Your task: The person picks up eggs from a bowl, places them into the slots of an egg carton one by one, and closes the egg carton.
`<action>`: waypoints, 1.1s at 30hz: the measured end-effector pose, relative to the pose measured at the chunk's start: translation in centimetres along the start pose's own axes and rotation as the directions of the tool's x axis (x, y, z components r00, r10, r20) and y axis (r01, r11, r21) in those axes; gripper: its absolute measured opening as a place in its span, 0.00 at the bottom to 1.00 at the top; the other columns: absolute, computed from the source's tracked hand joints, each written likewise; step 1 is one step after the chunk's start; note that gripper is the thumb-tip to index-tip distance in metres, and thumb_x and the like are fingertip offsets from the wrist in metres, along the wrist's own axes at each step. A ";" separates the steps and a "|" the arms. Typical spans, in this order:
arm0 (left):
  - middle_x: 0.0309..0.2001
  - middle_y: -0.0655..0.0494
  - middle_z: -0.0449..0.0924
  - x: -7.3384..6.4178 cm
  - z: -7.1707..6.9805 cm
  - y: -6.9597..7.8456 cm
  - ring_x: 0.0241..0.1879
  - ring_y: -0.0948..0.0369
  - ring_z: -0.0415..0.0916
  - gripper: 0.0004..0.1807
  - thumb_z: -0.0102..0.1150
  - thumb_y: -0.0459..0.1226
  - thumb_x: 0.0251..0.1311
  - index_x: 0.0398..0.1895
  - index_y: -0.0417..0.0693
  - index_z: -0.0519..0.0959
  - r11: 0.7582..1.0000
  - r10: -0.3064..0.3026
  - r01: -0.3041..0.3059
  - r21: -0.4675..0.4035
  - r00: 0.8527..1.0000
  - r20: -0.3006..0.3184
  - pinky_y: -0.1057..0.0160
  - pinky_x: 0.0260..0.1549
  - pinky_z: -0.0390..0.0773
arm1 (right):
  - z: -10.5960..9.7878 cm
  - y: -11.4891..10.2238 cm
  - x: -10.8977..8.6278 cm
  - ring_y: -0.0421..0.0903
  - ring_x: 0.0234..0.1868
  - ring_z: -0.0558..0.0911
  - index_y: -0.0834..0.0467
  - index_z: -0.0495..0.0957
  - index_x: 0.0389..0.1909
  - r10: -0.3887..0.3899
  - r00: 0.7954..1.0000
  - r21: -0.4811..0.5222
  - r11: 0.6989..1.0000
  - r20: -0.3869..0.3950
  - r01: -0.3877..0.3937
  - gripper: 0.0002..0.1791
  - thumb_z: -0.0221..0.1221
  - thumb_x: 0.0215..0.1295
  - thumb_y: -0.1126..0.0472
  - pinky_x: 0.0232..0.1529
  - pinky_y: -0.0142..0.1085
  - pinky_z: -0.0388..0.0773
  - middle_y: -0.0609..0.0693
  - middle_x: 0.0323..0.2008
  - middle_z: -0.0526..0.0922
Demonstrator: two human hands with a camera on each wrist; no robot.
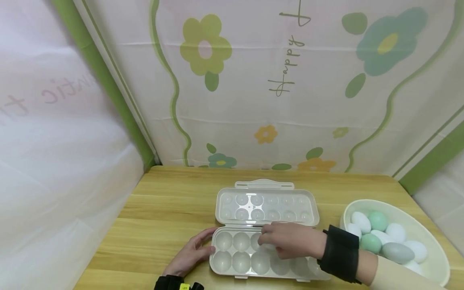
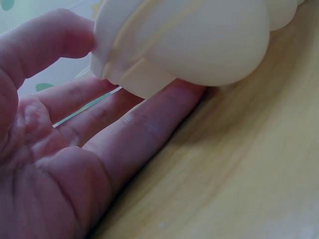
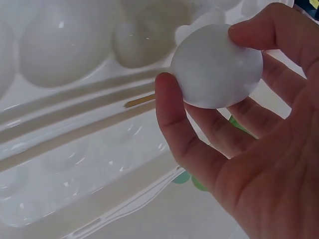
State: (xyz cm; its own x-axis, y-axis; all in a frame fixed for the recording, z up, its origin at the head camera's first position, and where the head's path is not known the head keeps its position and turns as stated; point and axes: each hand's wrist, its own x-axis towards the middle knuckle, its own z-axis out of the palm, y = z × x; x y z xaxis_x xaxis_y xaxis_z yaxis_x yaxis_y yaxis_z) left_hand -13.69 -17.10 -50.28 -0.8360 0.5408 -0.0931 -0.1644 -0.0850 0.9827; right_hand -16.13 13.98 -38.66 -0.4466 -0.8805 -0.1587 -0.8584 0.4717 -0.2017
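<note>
Right fingers [image 3: 172, 122] pinch an egg [image 3: 217, 67] over the tray [image 1: 232, 274]

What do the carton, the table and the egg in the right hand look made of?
Carton: probably plastic, glossy, given its sharp highlights.
Table: wood or wood-look laminate, smooth-looking, judging by its plank-like grain.
Held egg: smooth, white, softly shiny; its even surface could be shell or plastic, I can't tell.
</note>
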 end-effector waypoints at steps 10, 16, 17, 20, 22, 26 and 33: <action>0.69 0.32 0.49 0.1 0.1 0.1 0.57 0.51 0.67 0.31 0.52 0.31 0.61 0.67 0.39 0.56 1.000 -0.007 0.007 -0.002 1.000 -0.001 0.63 0.49 0.76 | 0.2 -1.5 3.4 0.37 0.33 0.71 0.45 0.77 0.45 -0.066 0.998 -0.098 0.993 -0.002 0.066 0.22 0.62 0.48 0.67 0.30 0.24 0.71 0.40 0.38 0.77; 0.69 0.33 0.50 0.1 0.1 0.2 0.57 0.52 0.66 0.30 0.52 0.32 0.61 0.67 0.41 0.57 1.000 -0.022 0.022 0.002 1.000 -0.009 0.63 0.49 0.75 | 0.8 -3.2 5.4 0.37 0.35 0.73 0.44 0.77 0.44 -0.155 0.987 -0.253 0.958 -0.052 0.137 0.21 0.65 0.46 0.63 0.30 0.25 0.72 0.41 0.39 0.78; 0.69 0.33 0.50 0.1 0.1 0.2 0.57 0.52 0.66 0.30 0.52 0.32 0.62 0.67 0.41 0.57 1.000 -0.023 0.023 0.003 1.000 -0.011 0.64 0.49 0.75 | 0.8 -3.5 5.7 0.37 0.34 0.73 0.43 0.77 0.44 -0.163 0.985 -0.270 0.952 -0.056 0.142 0.21 0.65 0.46 0.62 0.29 0.25 0.71 0.41 0.38 0.77; 0.69 0.33 0.50 0.1 0.1 0.3 0.57 0.53 0.66 0.30 0.52 0.32 0.62 0.67 0.41 0.57 1.000 -0.021 0.021 0.009 1.000 -0.013 0.64 0.48 0.76 | 1.1 -4.1 6.5 0.37 0.32 0.71 0.42 0.76 0.43 -0.166 0.984 -0.317 0.938 -0.066 0.137 0.21 0.66 0.46 0.62 0.25 0.24 0.68 0.40 0.36 0.75; 0.69 0.33 0.49 0.1 0.1 0.3 0.56 0.54 0.67 0.30 0.52 0.32 0.61 0.67 0.40 0.57 1.000 -0.021 0.021 0.009 1.000 -0.012 0.64 0.48 0.76 | 1.4 -4.4 6.9 0.38 0.33 0.71 0.41 0.76 0.43 -0.153 0.985 -0.355 0.927 -0.073 0.118 0.21 0.65 0.47 0.61 0.24 0.24 0.68 0.40 0.37 0.75; 0.69 0.33 0.48 0.1 0.0 0.3 0.55 0.55 0.69 0.30 0.51 0.32 0.62 0.67 0.39 0.56 1.000 -0.022 0.022 -0.008 1.000 -0.007 0.63 0.47 0.77 | 1.8 -4.9 7.7 0.39 0.37 0.72 0.39 0.75 0.44 -0.122 0.990 -0.419 0.904 -0.070 0.082 0.18 0.61 0.52 0.60 0.26 0.26 0.71 0.40 0.42 0.75; 0.69 0.35 0.49 0.1 -0.1 0.1 0.58 0.54 0.65 0.30 0.51 0.33 0.62 0.67 0.42 0.57 1.000 -0.019 0.019 0.008 1.000 -0.009 0.62 0.50 0.75 | 2.3 -5.2 8.7 0.41 0.43 0.74 0.39 0.73 0.50 -0.124 0.989 -0.478 0.875 -0.077 0.073 0.20 0.59 0.56 0.57 0.35 0.32 0.78 0.42 0.48 0.76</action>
State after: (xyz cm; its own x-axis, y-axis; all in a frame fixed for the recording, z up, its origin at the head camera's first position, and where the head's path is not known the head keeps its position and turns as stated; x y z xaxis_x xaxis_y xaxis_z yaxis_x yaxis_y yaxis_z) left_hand -13.89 -17.14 -50.19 -0.8375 0.5346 -0.1130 -0.1762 -0.0684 0.9820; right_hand -14.97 3.93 -41.20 -0.3546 -0.9333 -0.0571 -0.9046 0.3269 0.2737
